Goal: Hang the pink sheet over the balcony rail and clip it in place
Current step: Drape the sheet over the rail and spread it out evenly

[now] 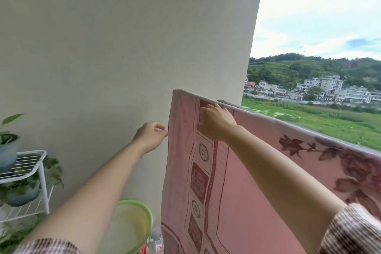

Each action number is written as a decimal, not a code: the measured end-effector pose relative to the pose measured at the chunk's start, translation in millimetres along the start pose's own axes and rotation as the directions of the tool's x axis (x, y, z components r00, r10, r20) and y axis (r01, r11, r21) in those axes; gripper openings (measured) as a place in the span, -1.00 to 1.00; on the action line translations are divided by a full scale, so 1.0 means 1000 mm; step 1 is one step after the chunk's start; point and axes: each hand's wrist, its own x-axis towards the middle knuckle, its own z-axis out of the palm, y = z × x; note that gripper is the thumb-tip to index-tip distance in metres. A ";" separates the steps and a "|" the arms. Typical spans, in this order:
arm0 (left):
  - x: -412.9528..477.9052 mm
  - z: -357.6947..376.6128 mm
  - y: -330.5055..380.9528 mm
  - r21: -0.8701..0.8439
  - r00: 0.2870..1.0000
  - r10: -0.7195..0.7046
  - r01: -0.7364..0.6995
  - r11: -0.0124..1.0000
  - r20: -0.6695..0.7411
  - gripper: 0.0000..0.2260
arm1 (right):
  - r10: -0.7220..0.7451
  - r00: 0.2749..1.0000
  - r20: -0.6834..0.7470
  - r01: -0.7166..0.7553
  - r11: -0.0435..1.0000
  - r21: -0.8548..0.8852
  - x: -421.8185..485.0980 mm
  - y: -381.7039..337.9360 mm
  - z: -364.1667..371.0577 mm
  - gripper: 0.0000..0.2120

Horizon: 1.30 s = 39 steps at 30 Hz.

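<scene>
Left grip: the left hand [151, 137] is closed in a pinch, thumb and fingertips meeting on the vertical side hem of the pink sheet [243, 181], a little below the rail line.
Right grip: the right hand [215, 122] is laid flat against the patterned border near the top fold, fingers spread and bent toward the rail; nothing is enclosed in it, and cloth is pressed rather than grasped.
Sheet position: the sheet is draped over the balcony rail [231, 105], its near face hanging down toward the floor, its left edge just beside the wall [103, 47]. A short grey length of rail is exposed beyond the right fingers.
Material: the cloth is judged thin, soft and light; it hangs in gentle ripples and no stiffness is shown. Whether it is damp cannot be told.
Handling: slippage over the smooth rail is judged likely if the two hanging halves are uneven. Wind is a further risk on an open balcony.
Hold points: the side hem and the top fold are judged the best places to be taken, since the doubled edge resists stretching.
Clips: none are seen; clipping is judged not yet done.
Surroundings: a green basin [132, 227] stands below the left forearm; a white plant rack [28, 171] is well apart at left.
</scene>
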 end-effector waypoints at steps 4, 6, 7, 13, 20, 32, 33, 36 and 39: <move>0.088 0.013 -0.025 -0.085 1.000 0.011 -0.011 0.996 -0.003 -0.78 | -0.001 0.999 -0.043 -0.001 0.999 -0.036 0.083 0.001 0.032 -0.69; 0.129 0.022 -0.032 -0.109 0.999 0.022 -0.020 0.994 0.024 -0.86 | -0.003 1.000 -0.030 0.001 0.998 -0.055 0.122 0.002 0.046 -0.67; 0.148 0.026 -0.035 -0.115 0.999 0.027 -0.022 0.993 0.039 -0.89 | -0.001 1.000 -0.020 0.000 0.997 -0.074 0.141 0.003 0.053 -0.66; 0.252 0.031 -0.043 -0.136 0.993 0.072 -0.059 0.989 0.090 -0.87 | 0.095 0.995 0.009 -0.093 0.986 -0.137 0.234 0.007 0.086 -0.74; 0.351 0.046 -0.062 -0.287 0.987 0.096 -0.055 0.956 0.132 -0.64 | 0.266 0.964 0.009 -0.264 0.960 -0.089 0.291 0.023 0.121 -0.75; 0.426 0.063 -0.063 -0.732 0.894 0.304 0.039 0.680 0.329 -0.84 | 0.401 0.894 -0.202 -0.423 0.903 -0.079 0.314 0.007 0.146 -0.61; 0.426 0.061 -0.063 -0.766 0.879 0.318 0.079 0.638 0.356 -0.86 | 0.415 0.883 -0.218 -0.440 0.894 -0.082 0.314 0.006 0.146 -0.63; 0.433 0.047 -0.072 -0.848 0.808 0.383 0.248 0.468 0.448 -0.87 | 0.431 0.861 -0.271 -0.457 0.888 -0.039 0.311 0.000 0.141 -0.66; 0.448 0.040 -0.105 -0.783 0.637 0.489 0.324 0.532 0.596 -0.80 | 0.451 0.864 -0.227 -0.453 0.890 0.043 0.299 -0.012 0.131 -0.57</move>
